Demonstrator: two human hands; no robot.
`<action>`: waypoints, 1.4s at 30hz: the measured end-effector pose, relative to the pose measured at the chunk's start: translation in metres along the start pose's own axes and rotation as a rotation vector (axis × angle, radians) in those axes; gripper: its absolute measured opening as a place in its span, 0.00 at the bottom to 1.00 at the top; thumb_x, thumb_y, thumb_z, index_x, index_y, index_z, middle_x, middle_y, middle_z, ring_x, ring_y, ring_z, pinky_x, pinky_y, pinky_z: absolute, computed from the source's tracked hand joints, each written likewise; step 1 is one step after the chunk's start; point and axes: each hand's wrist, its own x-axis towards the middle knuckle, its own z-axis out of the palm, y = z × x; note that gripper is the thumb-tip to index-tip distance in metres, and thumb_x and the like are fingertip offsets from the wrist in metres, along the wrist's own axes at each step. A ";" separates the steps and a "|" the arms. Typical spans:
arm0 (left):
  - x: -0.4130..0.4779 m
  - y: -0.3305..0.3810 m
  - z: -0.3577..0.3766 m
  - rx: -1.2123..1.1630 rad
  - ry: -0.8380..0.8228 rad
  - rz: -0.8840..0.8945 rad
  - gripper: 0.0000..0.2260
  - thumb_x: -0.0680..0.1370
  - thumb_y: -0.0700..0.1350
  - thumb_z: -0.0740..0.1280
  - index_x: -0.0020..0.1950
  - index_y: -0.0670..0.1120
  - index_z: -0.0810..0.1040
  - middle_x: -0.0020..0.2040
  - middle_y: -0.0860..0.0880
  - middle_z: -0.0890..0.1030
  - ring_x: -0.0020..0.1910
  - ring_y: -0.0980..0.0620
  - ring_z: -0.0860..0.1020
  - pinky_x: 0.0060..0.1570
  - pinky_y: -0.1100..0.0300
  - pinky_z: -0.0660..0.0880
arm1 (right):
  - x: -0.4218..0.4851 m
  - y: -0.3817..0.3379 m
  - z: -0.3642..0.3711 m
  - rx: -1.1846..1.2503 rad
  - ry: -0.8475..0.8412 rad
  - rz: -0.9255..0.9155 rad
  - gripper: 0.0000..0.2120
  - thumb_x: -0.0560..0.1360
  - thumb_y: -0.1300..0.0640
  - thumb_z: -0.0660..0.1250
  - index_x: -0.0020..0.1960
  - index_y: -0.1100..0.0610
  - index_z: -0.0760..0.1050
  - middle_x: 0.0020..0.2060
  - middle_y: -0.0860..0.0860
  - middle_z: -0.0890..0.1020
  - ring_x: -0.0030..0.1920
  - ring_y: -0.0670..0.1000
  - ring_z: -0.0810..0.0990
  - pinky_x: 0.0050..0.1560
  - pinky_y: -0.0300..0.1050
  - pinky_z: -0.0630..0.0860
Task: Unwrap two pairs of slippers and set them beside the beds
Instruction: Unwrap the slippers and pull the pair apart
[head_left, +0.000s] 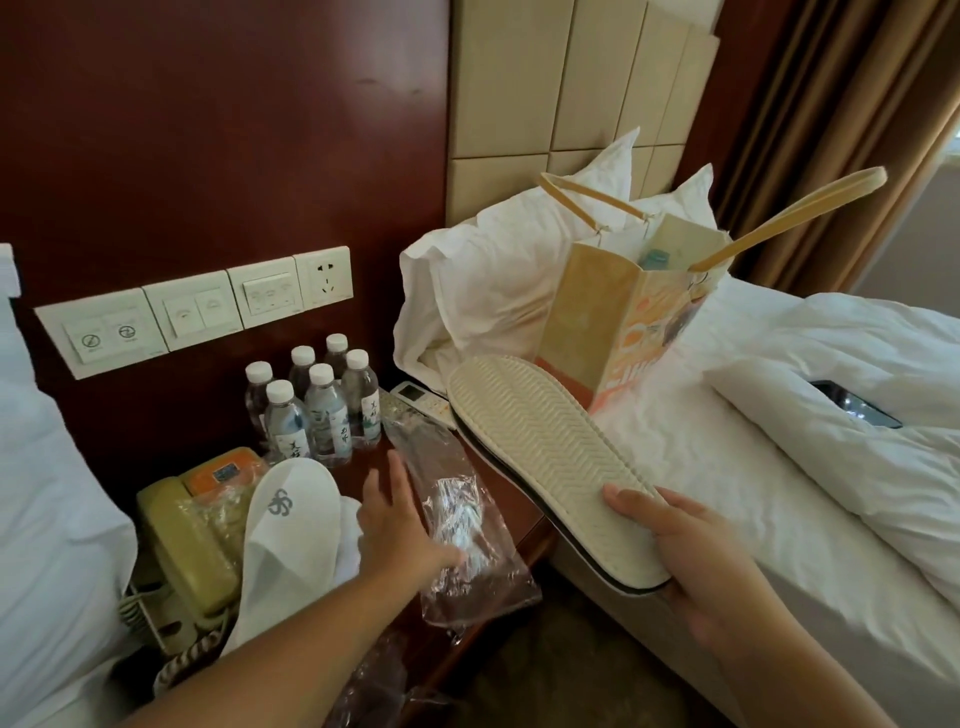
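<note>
Our right hand (691, 561) clasps the cream ridge-soled slipper (545, 457) by its heel above the white bed (727, 467), keeping it free. Our left hand (400, 519), fingers flat, parks the clear plastic wrapper (467, 519) on the dark wooden counter (371, 460).

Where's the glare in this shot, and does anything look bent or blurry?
Head view: glare flashes off the plastic wrapper by the left hand; daylight blows out the far right edge; the wide lens bows the headboard and curtain; the slipper in the right hand looks sharp.
</note>
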 end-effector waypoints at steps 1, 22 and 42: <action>-0.002 -0.005 0.000 0.136 0.041 0.181 0.67 0.61 0.59 0.81 0.75 0.59 0.26 0.78 0.45 0.32 0.78 0.39 0.44 0.72 0.42 0.56 | -0.001 0.002 0.001 -0.007 -0.002 0.004 0.15 0.63 0.54 0.79 0.49 0.58 0.87 0.45 0.59 0.89 0.38 0.57 0.89 0.28 0.43 0.82; 0.039 -0.011 0.027 0.582 -0.495 0.460 0.33 0.71 0.36 0.59 0.76 0.55 0.60 0.81 0.47 0.40 0.76 0.45 0.29 0.69 0.39 0.26 | 0.008 0.004 -0.013 0.048 -0.012 0.048 0.11 0.67 0.56 0.77 0.48 0.59 0.88 0.48 0.62 0.89 0.38 0.59 0.89 0.28 0.45 0.82; -0.014 0.034 -0.067 -0.728 -0.491 0.265 0.18 0.72 0.62 0.67 0.62 0.69 0.71 0.66 0.56 0.75 0.65 0.53 0.75 0.68 0.49 0.69 | -0.007 0.003 0.046 0.122 0.037 0.059 0.26 0.61 0.51 0.81 0.57 0.61 0.85 0.49 0.60 0.89 0.42 0.60 0.89 0.33 0.48 0.83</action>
